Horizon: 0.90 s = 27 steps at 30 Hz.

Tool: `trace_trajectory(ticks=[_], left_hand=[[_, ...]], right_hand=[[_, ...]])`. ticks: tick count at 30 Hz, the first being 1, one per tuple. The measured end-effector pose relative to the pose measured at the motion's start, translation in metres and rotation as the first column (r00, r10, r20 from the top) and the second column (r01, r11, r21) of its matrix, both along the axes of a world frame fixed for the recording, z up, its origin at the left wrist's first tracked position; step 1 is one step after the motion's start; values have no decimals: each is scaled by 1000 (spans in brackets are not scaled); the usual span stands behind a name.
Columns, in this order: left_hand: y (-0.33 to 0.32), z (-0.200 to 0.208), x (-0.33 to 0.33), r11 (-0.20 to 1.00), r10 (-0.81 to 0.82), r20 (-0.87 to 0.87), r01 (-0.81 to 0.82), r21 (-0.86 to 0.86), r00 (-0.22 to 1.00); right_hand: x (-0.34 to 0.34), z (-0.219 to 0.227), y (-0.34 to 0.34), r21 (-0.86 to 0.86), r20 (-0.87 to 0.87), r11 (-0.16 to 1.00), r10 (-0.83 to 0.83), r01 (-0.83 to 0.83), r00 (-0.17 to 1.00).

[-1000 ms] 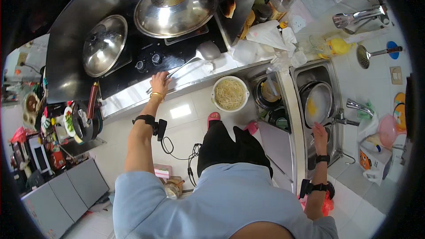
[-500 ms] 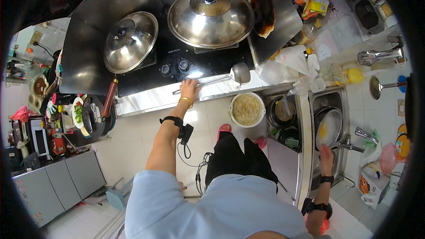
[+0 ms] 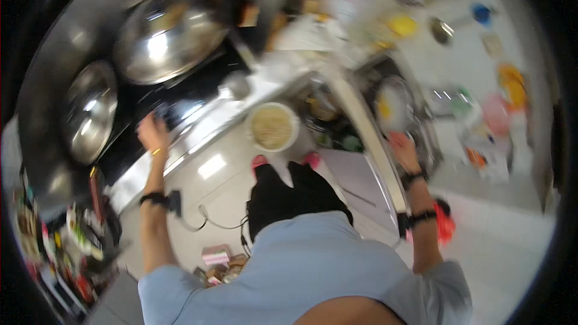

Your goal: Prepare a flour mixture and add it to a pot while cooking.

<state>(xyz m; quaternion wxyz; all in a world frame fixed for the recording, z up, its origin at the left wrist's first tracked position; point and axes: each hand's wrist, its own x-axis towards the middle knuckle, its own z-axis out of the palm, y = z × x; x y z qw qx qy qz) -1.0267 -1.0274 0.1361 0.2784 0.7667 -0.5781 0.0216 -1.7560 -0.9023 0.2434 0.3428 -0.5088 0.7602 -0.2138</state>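
Motion blurs the picture. My left hand point(image 3: 153, 133) is over the front edge of the black gas stove point(image 3: 129, 121), close to its control knobs; its fingers are smeared. A spatula point(image 3: 235, 86) lies along the stove's front edge, its metal blade to the right of that hand. My right hand point(image 3: 404, 151) is over the sink at the right, at the near rim of a metal pan point(image 3: 394, 105) with something yellow in it. Whether the fingers touch the rim I cannot tell.
Two domed metal lids point(image 3: 171, 33) cover the pans on the stove. A white bowl of bean sprouts point(image 3: 272, 127) stands in front of the counter, near my feet. A faucet point(image 3: 442, 97) reaches over the sink. Cables point(image 3: 208, 222) hang by my left side.
The view has turned right, so the stove and sink sit further left. My left hand has left the spatula's handle for the knob area. My right hand is nearer the pan in the sink.
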Motion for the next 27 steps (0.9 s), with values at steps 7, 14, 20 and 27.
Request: trace_trajectory(ticks=[7, 14, 20, 27], left_hand=[[-9, 41, -136, 840, -534, -157, 501, -207, 831], [-44, 95, -320, 600, -786, -326, 774, -202, 525], [-54, 73, -483, 438, -744, -598, 893, -101, 298], [-59, -68, -625, 364, -795, -471, 922, 134, 382]], right_hand=[[10, 22, -14, 38, -276, 998, -30, 42, 961], [-61, -64, 6, 87, -492, 996, 30, 14, 870], [-107, -126, -52, 122, -532, 992, 88, -26, 842], [-124, -148, -138, 298, -428, 944, 267, -144, 863]])
